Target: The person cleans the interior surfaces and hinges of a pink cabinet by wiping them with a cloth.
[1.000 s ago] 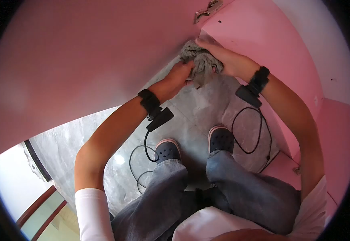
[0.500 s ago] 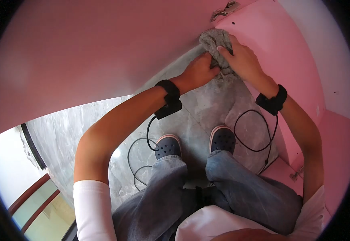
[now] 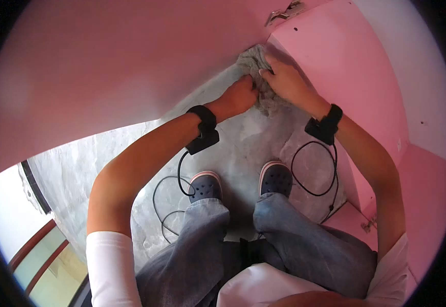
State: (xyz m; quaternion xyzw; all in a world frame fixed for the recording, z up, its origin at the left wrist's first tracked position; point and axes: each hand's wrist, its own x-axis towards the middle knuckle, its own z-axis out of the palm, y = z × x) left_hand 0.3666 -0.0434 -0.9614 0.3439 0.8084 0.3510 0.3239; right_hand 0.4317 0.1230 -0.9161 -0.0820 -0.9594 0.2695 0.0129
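Note:
A bunched grey cloth [image 3: 256,60] is held between my two hands, over the grey marbled floor and beside the foot of the pink panels. My left hand [image 3: 237,97] is closed on the cloth's near-left side, with the fingers curled under. Higher up and to the right, my right hand [image 3: 288,79] grips it, the thumb lying on top. Part of the cloth hangs down between the hands. Some fingers of both hands are hidden by the cloth and by the hands themselves.
A large pink door panel [image 3: 120,66] slants across the upper left, with a metal hinge [image 3: 286,12] at its corner. Pink cabinet sides [image 3: 356,66] stand on the right. Black cables [image 3: 312,193] run from both wristbands past my clog shoes [image 3: 275,178] on the marbled floor [image 3: 228,140].
Both hands have moved slightly left and nearer to me with the cloth, away from the corner by the hinge. The view has shifted a little as well.

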